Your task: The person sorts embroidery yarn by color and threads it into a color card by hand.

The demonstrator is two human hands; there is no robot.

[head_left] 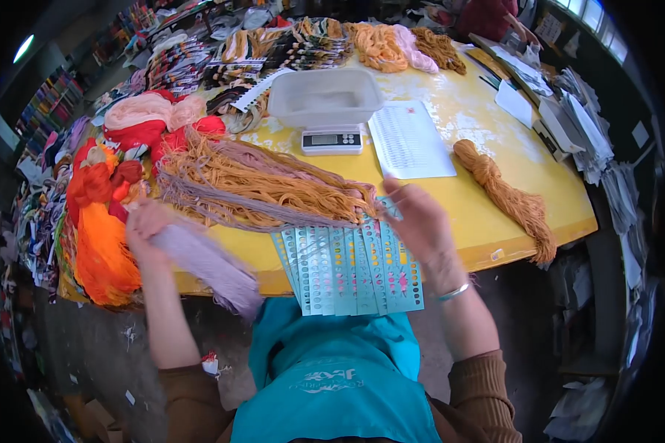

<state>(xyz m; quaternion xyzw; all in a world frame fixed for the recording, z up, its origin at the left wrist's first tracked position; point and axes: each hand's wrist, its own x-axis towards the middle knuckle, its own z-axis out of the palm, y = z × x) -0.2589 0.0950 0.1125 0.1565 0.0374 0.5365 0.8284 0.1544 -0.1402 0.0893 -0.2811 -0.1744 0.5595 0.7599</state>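
Note:
My left hand (154, 225), slightly blurred, is closed around one end of a pale purple yarn hank (210, 267), which hangs down to the right over the table's front edge. Nearer the middle, my right hand (420, 221) is raised over the right end of a long bundle of orange and mauve yarn (273, 184); its fingers are partly bent, and whether they touch the strands cannot be made out. Beneath that end lie several overlapping light-blue cards (347, 277) with rows of holes, reaching past the table edge.
A digital scale (332, 140) carries a clear plastic tub (325, 96). Beside it lies a printed sheet (412, 140). A brown hank (506, 196) is at the right; red and orange yarn (107, 236) is piled left. Another person (491, 18) stands at the far side.

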